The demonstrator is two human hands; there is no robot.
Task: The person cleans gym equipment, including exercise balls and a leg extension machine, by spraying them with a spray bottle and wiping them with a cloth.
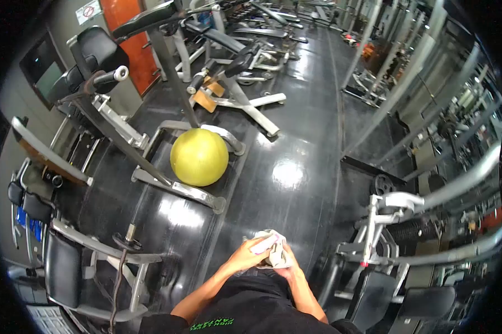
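A crumpled whitish cloth (277, 257) with a pink patch is bunched up in front of my body at the lower middle. My left hand (247, 256) grips it from the left side, fingers bent over its upper part. From the right and below, my right hand (287, 269) holds the same cloth, its fingers partly hidden by the folds. Both hands are close together at waist height, over the dark floor.
A yellow exercise ball (199, 157) rests inside a metal frame ahead on the left. A bench with a curved bar (120, 273) is at lower left. Weight machines (395, 222) line the right side. Dark shiny floor (295, 133) runs between the equipment.
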